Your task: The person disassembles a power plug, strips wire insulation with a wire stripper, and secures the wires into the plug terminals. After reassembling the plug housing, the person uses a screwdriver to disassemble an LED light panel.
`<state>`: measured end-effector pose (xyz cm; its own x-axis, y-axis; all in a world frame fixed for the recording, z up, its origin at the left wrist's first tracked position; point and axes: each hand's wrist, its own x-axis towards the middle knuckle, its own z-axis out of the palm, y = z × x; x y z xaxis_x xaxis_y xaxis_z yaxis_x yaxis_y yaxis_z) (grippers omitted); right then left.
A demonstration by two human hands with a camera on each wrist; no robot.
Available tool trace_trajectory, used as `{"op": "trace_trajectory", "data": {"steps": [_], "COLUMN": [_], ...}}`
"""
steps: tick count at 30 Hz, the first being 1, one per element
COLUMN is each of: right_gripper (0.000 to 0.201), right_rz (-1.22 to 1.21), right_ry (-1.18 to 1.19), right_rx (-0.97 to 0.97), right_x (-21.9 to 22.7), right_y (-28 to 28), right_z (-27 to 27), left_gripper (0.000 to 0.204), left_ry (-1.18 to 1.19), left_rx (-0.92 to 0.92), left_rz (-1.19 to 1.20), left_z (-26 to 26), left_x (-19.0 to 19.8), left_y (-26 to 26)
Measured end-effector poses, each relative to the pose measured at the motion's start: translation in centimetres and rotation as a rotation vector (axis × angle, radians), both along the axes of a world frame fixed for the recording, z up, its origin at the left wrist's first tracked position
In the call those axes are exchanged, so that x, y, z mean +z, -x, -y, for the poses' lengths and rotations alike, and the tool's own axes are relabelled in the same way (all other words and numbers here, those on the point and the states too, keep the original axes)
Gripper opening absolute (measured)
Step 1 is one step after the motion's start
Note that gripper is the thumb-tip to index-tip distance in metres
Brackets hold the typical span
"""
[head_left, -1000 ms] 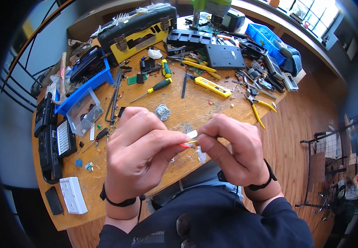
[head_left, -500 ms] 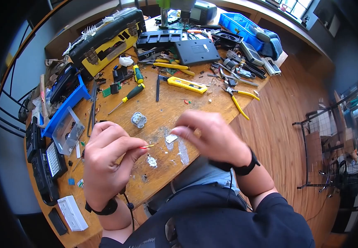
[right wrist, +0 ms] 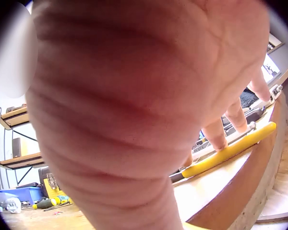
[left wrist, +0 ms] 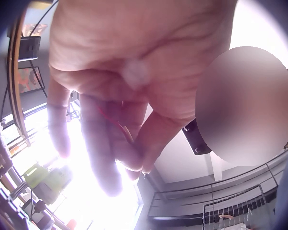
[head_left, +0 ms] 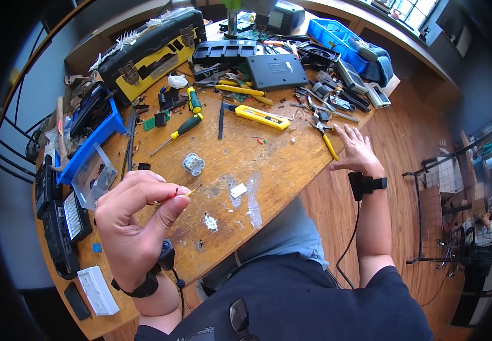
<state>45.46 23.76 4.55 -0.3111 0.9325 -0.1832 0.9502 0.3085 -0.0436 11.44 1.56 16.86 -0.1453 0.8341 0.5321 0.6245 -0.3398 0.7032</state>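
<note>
Between thumb and forefinger, my left hand (head_left: 138, 213) pinches thin wires (head_left: 192, 192), one red and one yellow, above the near part of the wooden table. From below, the left wrist view shows the red wire (left wrist: 107, 115) running across the palm side of the fingers. My right hand (head_left: 359, 152) reaches over the table's right edge with its fingers spread. It is right at the yellow-handled pliers (head_left: 330, 146). In the right wrist view the fingertips overlap a yellow handle (right wrist: 230, 152); the palm fills most of that view.
A round grey part (head_left: 193, 164) and a small white piece (head_left: 238, 190) lie mid-table. Beyond them are a yellow utility knife (head_left: 262, 116), a screwdriver (head_left: 178, 133) and a black-and-yellow toolbox (head_left: 155, 59). A white box (head_left: 97, 290) sits at the near left.
My right hand has let go of the wires and swung right and forward to the pliers, its fingers spreading. The left hand keeps its pinch on the wires and has shifted left in view.
</note>
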Motion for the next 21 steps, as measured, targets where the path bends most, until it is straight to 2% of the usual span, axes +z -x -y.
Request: {"op": "trace_trajectory", "data": {"steps": [5, 8, 10, 14, 17, 19, 20, 21], "right_gripper": [0.108, 0.096, 0.087, 0.08, 0.076, 0.075, 0.075, 0.076], "right_rz": [0.031, 0.041, -0.049, -0.076, -0.186, -0.426, -0.426, -0.619], "right_ry": [0.02, -0.025, -0.081, -0.15, -0.202, -0.265, -0.265, -0.232], "right_rx": [0.018, 0.044, -0.023, -0.066, 0.002, 0.16, 0.161, 0.209], "right_x": [0.2, 0.0, -0.2, -0.4, -0.5, 0.0, 0.4, 0.9], "right_y": [0.6, 0.9, 1.2, 1.4, 1.3, 1.4, 1.6, 1.9], "right_z": [0.0, 0.4, 0.6, 0.7, 0.6, 0.9, 1.1, 1.3], "left_gripper": [0.012, 0.011, 0.011, 0.011, 0.011, 0.011, 0.011, 0.011], "left_ry": [0.021, 0.018, 0.013, 0.003, -0.006, -0.001, 0.005, 0.004], "left_rx": [-0.046, -0.052, -0.053, -0.054, -0.044, -0.038, -0.037, -0.037], "left_rz": [0.068, 0.039, 0.038, 0.043, 0.038, 0.041, 0.046, 0.045], "left_z": [0.2, 0.3, 0.4, 0.5, 0.6, 0.7, 0.7, 0.7], "left_x": [0.1, 0.2, 0.3, 0.3, 0.4, 0.5, 0.5, 0.5], "left_y": [-0.2, 0.0, 0.0, 0.0, 0.0, 0.0, -0.1, -0.1]}}
